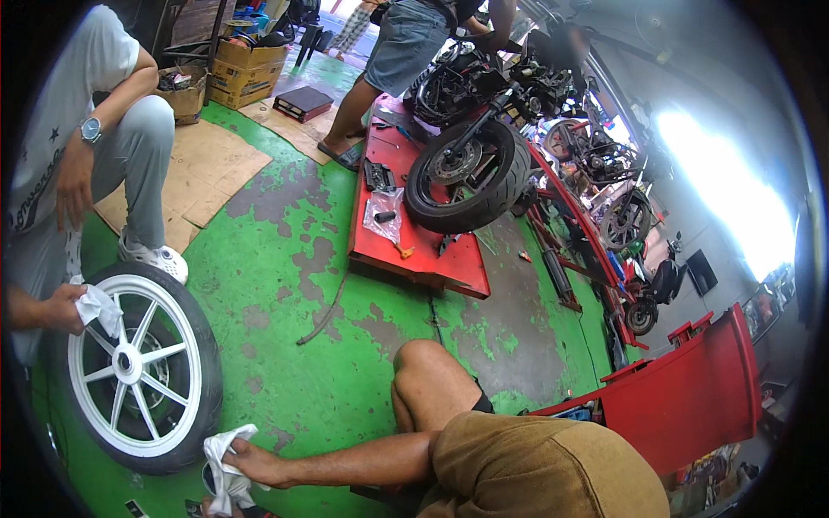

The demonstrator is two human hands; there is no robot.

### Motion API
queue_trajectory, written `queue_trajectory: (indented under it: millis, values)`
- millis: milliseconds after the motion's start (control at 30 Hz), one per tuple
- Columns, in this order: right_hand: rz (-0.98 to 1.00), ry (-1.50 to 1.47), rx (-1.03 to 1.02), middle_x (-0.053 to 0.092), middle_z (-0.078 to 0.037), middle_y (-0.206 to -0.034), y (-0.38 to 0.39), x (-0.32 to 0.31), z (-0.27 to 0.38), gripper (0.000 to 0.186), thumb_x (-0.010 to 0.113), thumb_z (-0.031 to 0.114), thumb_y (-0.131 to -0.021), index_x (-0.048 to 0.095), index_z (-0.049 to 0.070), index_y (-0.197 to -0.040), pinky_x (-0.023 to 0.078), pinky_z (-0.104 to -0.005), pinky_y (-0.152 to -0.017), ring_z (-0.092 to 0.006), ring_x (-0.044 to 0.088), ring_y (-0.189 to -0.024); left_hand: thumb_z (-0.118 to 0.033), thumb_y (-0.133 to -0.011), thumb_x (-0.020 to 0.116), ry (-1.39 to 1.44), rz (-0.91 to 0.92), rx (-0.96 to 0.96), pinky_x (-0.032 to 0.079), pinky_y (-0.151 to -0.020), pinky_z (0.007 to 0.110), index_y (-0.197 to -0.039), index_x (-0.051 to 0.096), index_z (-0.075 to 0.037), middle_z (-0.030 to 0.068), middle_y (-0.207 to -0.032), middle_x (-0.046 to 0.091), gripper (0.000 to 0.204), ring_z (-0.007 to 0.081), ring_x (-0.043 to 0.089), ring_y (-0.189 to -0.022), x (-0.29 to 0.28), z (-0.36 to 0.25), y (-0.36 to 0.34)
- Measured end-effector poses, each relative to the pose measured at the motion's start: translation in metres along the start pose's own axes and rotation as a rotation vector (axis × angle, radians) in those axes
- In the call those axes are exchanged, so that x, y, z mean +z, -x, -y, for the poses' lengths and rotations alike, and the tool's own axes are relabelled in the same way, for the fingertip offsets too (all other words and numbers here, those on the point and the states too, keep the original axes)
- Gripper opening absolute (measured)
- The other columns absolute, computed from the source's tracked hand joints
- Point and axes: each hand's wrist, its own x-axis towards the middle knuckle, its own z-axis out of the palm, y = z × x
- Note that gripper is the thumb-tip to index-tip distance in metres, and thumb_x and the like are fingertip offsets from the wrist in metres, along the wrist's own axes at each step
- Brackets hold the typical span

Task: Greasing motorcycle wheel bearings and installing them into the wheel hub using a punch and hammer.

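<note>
My right hand [256, 464] is closed around a white cloth [226, 476], which hangs down in folds at the lower left. Below the cloth only a bit of my left hand [209, 507] shows at the lower edge. Its fingers are curled by a small round-rimmed thing, mostly covered by the cloth. Just beyond stands a wheel with white spokes [128, 364] and a black tyre [207, 380], apart from my hands. A co-worker's hand [59, 309] presses another white cloth [100, 311] against the wheel's rim on its far left side.
The co-worker in grey trousers [145, 142] sits by the wheel. On a red lift platform [380, 250] stands a motorcycle with a black front wheel [466, 177], a second person [404, 47] beside it. A red panel [682, 388] rises at right. Cardboard [199, 173] lies on the green floor.
</note>
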Motion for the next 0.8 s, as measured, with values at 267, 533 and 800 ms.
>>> queue_trajectory:
  millis: [267,533,800]
  values:
    - [0.038,0.098,-0.092,0.062,-0.018,-0.123,-0.009,0.008,-0.01,0.05,0.046,0.037,-0.102,0.053,-0.005,-0.127,0.043,-0.0357,-0.1,-0.0228,0.055,-0.114,-0.001,-0.089,0.071,0.523,0.221,-0.312,0.051,-0.092,0.037,-0.11,0.061,0.006,0.0151,-0.103,0.067,0.024,0.0216,0.062,-0.102,-0.01,0.017,0.003]
    - [0.421,-0.068,0.172,0.059,-0.011,-0.131,0.02,0.018,0.024,0.046,0.06,0.013,-0.093,0.051,-0.001,-0.136,0.043,-0.0319,-0.103,-0.0199,0.054,-0.119,-0.007,-0.093,0.069,0.647,-0.03,-0.181,0.053,-0.081,0.028,-0.127,0.056,0.002,0.0057,-0.099,0.066,0.037,0.0143,0.061,-0.091,-0.031,-0.013,-0.016]
    - [0.323,-0.057,0.194,0.061,-0.01,-0.127,0.011,0.007,0.009,0.047,0.064,0.017,-0.093,0.053,-0.002,-0.134,0.046,-0.0323,-0.1,-0.0178,0.057,-0.113,-0.006,-0.099,0.057,0.274,0.135,-0.277,0.05,-0.074,0.027,-0.128,0.053,0.006,0.0083,-0.102,0.064,0.031,0.013,0.059,-0.084,-0.054,-0.037,-0.025]
